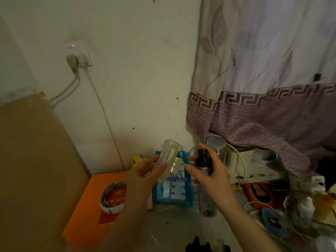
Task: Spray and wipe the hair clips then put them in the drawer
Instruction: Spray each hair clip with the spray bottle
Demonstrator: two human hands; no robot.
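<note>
- Two hands are raised side by side above the tabletop, near each other but not touching.
- The left hand pinches one pale, clear hair clip between thumb and fingers; the clip is tilted, its upper end toward the wall.
- The right hand is curled round one spray bottle with a black head; its forefinger lies over the top and the nozzle faces the clip; the bottle is upright.
- One orange box lies at the table's left edge; one blue packet lies behind the hands.
- One curtain hangs over the cluttered right side; one socket on the wall holds plugs; their number is unclear.
</note>
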